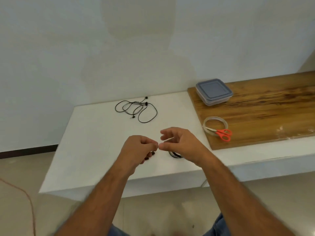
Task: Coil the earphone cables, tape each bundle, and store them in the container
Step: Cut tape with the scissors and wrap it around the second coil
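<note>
Where wall [68,48] meets white table [95,133], wooden board [264,113] lies.

At frame centre, a dark earphone bundle [149,156] is gripped by the left hand [139,148], its fingertips met by the right hand [179,143]. A loose black earphone cable [136,110] is seen above on the white table [95,133]. At right, a lidded container [214,91], tape roll [215,126] and orange scissors [223,133] are placed on a wooden board [264,113].
</note>
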Motion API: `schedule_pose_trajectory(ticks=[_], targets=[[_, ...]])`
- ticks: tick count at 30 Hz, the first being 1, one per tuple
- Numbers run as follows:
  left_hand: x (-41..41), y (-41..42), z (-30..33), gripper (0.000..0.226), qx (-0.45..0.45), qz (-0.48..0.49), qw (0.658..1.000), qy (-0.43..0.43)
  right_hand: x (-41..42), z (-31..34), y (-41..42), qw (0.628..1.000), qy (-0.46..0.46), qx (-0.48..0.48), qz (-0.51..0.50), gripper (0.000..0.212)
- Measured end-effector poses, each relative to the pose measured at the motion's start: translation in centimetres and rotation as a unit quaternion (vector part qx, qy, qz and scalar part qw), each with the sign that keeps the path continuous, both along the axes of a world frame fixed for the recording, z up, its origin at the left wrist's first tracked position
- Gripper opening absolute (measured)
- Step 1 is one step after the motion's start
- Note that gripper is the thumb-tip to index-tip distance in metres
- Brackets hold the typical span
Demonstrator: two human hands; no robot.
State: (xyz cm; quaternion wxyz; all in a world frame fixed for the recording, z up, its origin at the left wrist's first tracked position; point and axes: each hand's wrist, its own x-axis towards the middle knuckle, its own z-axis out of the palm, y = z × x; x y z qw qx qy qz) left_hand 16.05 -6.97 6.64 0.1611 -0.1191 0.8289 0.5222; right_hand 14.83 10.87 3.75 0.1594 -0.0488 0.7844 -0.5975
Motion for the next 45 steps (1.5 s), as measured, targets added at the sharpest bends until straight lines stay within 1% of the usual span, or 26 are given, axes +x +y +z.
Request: schedule_pose_trajectory(ticks=[3,4,8,10,14,16,19,21,23,24,25,26,27,28,29,31,33,38,42,45], targets=[[0.7,-1.9,-0.2,0.005,0.002,0.011,1.000,-0.013,0.2,-0.9,-2.1,1.000,-0.001,-0.012,0.003,0.018],[1.0,-2.5,-0.4,0.005,0.002,0.015,1.000,-0.019,0.2,-1.1,-2.6,1.000,-0.002,-0.010,0.010,0.012],[1.7,-4.0,-1.8,0.004,-0.002,0.040,0.999,-0.030,0.4,-2.4,-4.4,1.000,-0.001,0.025,0.015,0.002],[1.7,-4.4,-2.5,0.004,0.007,0.055,0.998,-0.042,0.4,-2.8,-5.0,0.999,0.008,0.052,0.012,0.002],[0.7,-4.7,-3.6,0.004,0.063,0.107,0.989,-0.081,-0.8,-3.0,-6.0,0.993,0.027,0.116,0.021,0.012],[-0.2,-4.7,-3.9,0.006,0.092,0.129,0.983,-0.092,-1.8,-2.7,-6.4,0.988,0.041,0.149,0.019,0.011],[-1.3,-4.6,-4.3,0.008,0.134,0.152,0.974,-0.098,-3.2,-2.3,-6.7,0.986,0.038,0.164,0.015,0.011],[-1.8,-4.4,-4.7,0.010,0.147,0.165,0.970,-0.099,-3.8,-2.2,-7.1,0.984,0.034,0.173,0.016,0.011],[-2.3,-4.5,-5.4,0.011,0.148,0.180,0.969,-0.081,-4.3,-1.9,-7.2,0.978,0.046,0.203,0.019,0.011],[-2.5,-4.7,-5.8,0.013,0.134,0.188,0.971,-0.061,-4.7,-1.8,-7.1,0.972,0.062,0.225,0.013,0.012],[-2.6,-4.9,-6.2,0.012,0.097,0.191,0.976,-0.035,-5.2,-1.7,-6.7,0.968,0.075,0.241,-0.002,0.012],[-2.8,-5.0,-6.6,0.011,0.031,0.176,0.984,-0.007,-5.7,-1.7,-6.1,0.967,0.079,0.239,-0.023,0.013],[-2.8,-5.0,-6.9,0.016,-0.056,0.138,0.989,0.016,-6.1,-1.6,-5.4,0.971,0.073,0.224,-0.044,0.013],[-2.8,-4.8,-7.1,0.026,-0.143,0.092,0.985,0.033,-6.4,-1.4,-4.8,0.975,0.063,0.204,-0.065,0.014],[-2.8,-4.3,-7.2,0.037,-0.216,0.055,0.974,0.045,-6.5,-1.3,-4.2,0.977,0.052,0.187,-0.085,0.013],[-3.3,-2.9,-7.3,0.048,-0.298,0.028,0.953,0.051,-6.4,-0.9,-3.5,0.980,0.045,0.157,-0.112,0.010],[-4.0,-1.7,-7.4,0.049,-0.348,0.012,0.937,0.039,-6.1,-0.4,-3.3,0.982,0.056,0.137,-0.114,0.012],[-5.6,0.3,-6.8,0.045,-0.418,-0.036,0.908,-0.009,-5.6,-0.2,-2.3,0.985,0.062,0.123,-0.103,0.012],[-6.2,1.0,-6.4,0.041,-0.449,-0.051,0.891,-0.037,-5.2,-0.1,-0.6,0.986,0.061,0.107,-0.115,0.014],[-6.4,1.6,-6.5,0.030,-0.462,-0.050,0.884,-0.047,-5.0,0.0,0.4,0.986,0.058,0.097,-0.119,0.016]])
